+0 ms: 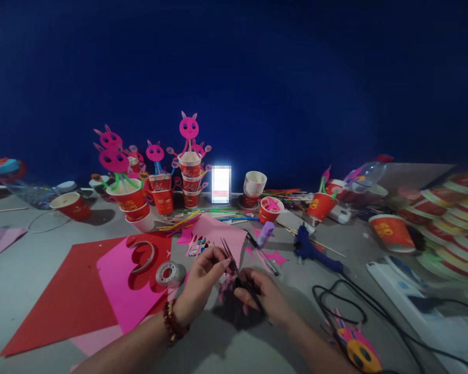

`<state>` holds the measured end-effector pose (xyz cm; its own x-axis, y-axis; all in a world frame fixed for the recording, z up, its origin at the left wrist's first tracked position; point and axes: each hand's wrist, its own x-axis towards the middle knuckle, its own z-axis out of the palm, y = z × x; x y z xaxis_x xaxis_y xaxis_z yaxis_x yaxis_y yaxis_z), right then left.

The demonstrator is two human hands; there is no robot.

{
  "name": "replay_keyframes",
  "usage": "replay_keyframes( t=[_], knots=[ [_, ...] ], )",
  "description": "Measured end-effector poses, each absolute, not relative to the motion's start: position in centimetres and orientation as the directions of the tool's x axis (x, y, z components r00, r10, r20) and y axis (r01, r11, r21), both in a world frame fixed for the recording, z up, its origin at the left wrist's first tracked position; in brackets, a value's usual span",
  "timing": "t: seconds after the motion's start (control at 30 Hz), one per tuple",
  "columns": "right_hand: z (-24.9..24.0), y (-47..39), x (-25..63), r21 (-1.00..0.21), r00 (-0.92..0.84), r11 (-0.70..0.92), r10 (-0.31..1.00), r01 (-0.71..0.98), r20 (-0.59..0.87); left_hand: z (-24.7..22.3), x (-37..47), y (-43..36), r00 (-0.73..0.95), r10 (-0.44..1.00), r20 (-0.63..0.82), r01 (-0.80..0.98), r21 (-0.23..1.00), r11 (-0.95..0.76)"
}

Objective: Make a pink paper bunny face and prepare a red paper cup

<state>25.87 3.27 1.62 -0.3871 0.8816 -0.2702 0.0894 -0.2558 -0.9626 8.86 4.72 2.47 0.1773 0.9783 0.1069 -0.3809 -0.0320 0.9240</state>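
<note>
My right hand (263, 297) is wrapped round the dark handles of a pair of scissors (234, 265), whose narrow blades point up and away from me. Close against the blades, my left hand (206, 272) has thumb and fingers pinched together; what sits between them is too small or hidden to make out. Small pink paper pieces (226, 286) show just below the hands. Left of my left hand lies a roll of clear tape (169, 274), beside bright pink paper (119, 291) with round cut-outs, which rests on a red sheet (58, 296).
Red paper cups with pink paper figures (189, 165) stand at the back. A purple glue stick (265, 235), a blue glue gun (312, 249) and its looping black cable (359, 291) lie to the right. Stacked cups (456, 208) rise at far right; coloured sticks (218, 214) lie behind.
</note>
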Motion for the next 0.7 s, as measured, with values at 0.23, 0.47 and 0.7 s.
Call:
replay_keyframes(
  t=[0.23, 0.47, 0.7],
  knots=[
    [1.69, 3.3, 25.87, -0.962, -0.375, -0.256, 0.886, 0.093, -0.272, 2.47, 8.85, 4.7, 0.187, 0.975, 0.119, -0.392, 0.919, -0.037],
    [1.54, 3.47, 25.7, -0.964, -0.362, -0.254, 0.894, 0.078, -0.264, 2.58, 8.83, 4.78, 0.188, 0.977, 0.105, -0.396, 0.918, -0.023],
    [1.71, 3.49, 25.83, -0.967, -0.362, -0.252, 0.901, 0.017, -0.241, 2.72, 8.57, 5.15, 0.2, 0.976, 0.09, -0.399, 0.917, -0.003]
  ],
)
